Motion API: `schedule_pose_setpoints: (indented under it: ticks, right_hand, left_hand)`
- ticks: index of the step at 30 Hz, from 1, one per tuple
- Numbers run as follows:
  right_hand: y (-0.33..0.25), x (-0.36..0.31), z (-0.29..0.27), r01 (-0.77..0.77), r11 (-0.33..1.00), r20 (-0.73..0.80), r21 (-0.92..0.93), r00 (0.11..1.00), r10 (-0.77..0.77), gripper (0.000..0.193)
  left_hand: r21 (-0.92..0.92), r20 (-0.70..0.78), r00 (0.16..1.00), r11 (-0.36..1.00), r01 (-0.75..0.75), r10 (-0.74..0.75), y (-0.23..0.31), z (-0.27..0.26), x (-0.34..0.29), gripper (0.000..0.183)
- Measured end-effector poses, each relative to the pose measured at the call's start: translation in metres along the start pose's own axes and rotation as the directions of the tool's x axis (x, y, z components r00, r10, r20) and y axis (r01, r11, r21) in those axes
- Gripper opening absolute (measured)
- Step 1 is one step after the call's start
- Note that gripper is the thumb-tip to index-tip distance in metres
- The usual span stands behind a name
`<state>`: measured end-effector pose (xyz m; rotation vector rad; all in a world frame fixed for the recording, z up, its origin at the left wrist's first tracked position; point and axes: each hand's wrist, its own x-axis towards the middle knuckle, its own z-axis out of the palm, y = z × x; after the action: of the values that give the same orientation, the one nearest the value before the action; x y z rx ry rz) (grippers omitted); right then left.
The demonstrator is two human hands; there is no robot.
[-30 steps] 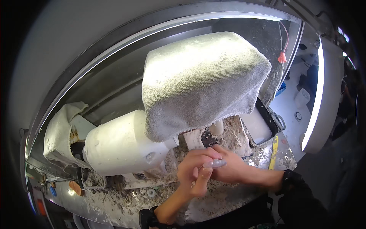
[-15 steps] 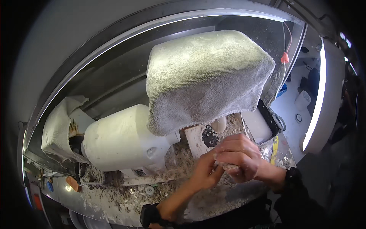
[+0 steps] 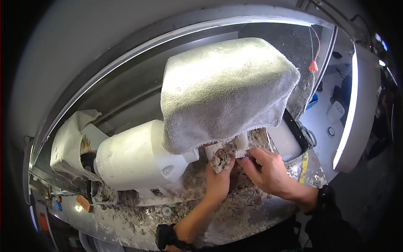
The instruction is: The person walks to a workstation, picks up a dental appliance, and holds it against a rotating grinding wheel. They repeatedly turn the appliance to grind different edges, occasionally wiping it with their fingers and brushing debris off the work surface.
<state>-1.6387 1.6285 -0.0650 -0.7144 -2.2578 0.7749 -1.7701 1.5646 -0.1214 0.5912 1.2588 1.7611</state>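
My left hand is cupped, palm up, around a clump of wet, crumbly beige grit. Just to its right, my right hand has its thumb and fingertips bent together at a small pale piece. Grit and the fingers partly hide that piece, so its kind does not show. Both hands are just below the front edge of a grey towel draped over a boxy form. Behind the right fingertips, a whitish rounded cone sticks out from under the towel. Beside the towel lies a white motor housing.
Wet grit covers much of the metal bench. A black-rimmed tub of milky liquid stands at the right. Another cloth hangs at the left end of the housing. A small round cap lies in the grit. Strip lights edge the booth.
My hands were pressed together around a lump. They have parted and moved toward the cone; my left hand has turned palm up with the grit, and my right hand has dropped slightly.
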Motion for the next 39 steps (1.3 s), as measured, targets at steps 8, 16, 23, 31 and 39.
schedule_pose_setpoints:
  ticks: [8, 16, 23, 31, 39]
  right_hand:
    - [0.001, -0.003, 0.008, 0.081, 0.995, -0.127, -0.063, 0.988, -0.088, 0.014]
    - [-0.009, -0.013, 0.022, -0.007, 0.999, -0.224, -0.037, 0.975, -0.002, 0.011]
    - [-0.004, -0.015, 0.03, 0.054, 0.999, -0.31, 0.004, 0.949, -0.05, 0.011]
    - [0.001, -0.012, 0.014, -0.297, 0.879, -0.051, 0.374, 0.939, 0.339, 0.017]
    - [0.007, -0.007, 0.011, -0.238, 0.921, -0.012, 0.309, 0.967, 0.254, 0.017]
  left_hand:
    - [-0.061, -0.013, 0.994, 0.992, 0.108, -0.108, -0.001, 0.0, 0.009, 0.033]
    - [-0.121, 0.08, 0.993, 0.988, 0.092, -0.083, -0.004, -0.006, 0.014, 0.032]
    - [-0.144, 0.102, 0.991, 0.984, 0.101, -0.087, 0.001, -0.004, 0.012, 0.03]
    - [0.054, 0.125, 0.992, 0.998, -0.014, 0.007, -0.003, -0.001, 0.013, 0.019]
    - [0.107, 0.073, 0.997, 0.994, -0.036, 0.029, 0.006, 0.001, 0.009, 0.022]
